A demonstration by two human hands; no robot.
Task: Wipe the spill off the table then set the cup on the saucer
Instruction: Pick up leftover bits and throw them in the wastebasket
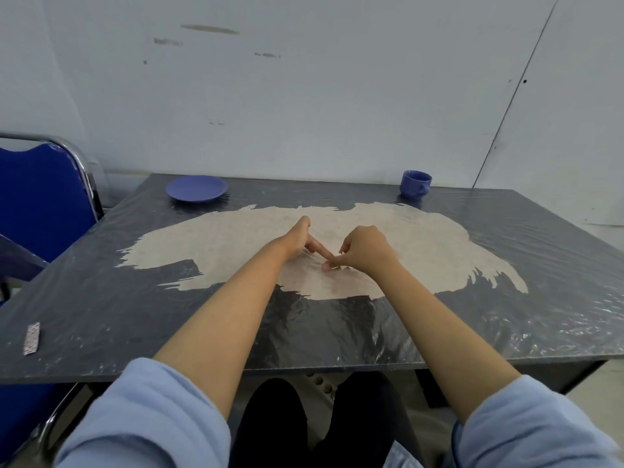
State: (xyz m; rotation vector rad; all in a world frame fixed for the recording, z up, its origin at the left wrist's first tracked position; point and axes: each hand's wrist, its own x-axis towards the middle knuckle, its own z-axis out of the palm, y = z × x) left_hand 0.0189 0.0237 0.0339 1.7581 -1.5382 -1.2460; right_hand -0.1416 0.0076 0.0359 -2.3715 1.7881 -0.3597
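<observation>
Head view of a dark table (101, 298) covered with a wrinkled clear plastic film, set against a pale wall (304, 96). A broad, pale beige spill (422, 238) spreads across the middle of the tabletop, with ragged, streaked edges at its left and right near margins. Both bare forearms reach forward from rolled light-blue sleeves (145, 417) and meet over the spill's centre. The left hand (299, 239) lies with its fingers mostly extended and apart, the thumb pointing toward the far side and one finger angled down to the right onto the surface. The right hand (363, 248) is curled, its thumb and fingertips brought together in a pinch just where the left finger ends; whether it grips the film or anything else cannot be told. The blue saucer (197, 188) rests at the far left of the table, beyond the spill. The blue cup (415, 184) stands upright at the far right, handle to the right, well apart from the saucer. A small patterned strip (32, 338) lies near the left near edge. A blue chair (40, 204) with a chrome frame stands left of the table.
</observation>
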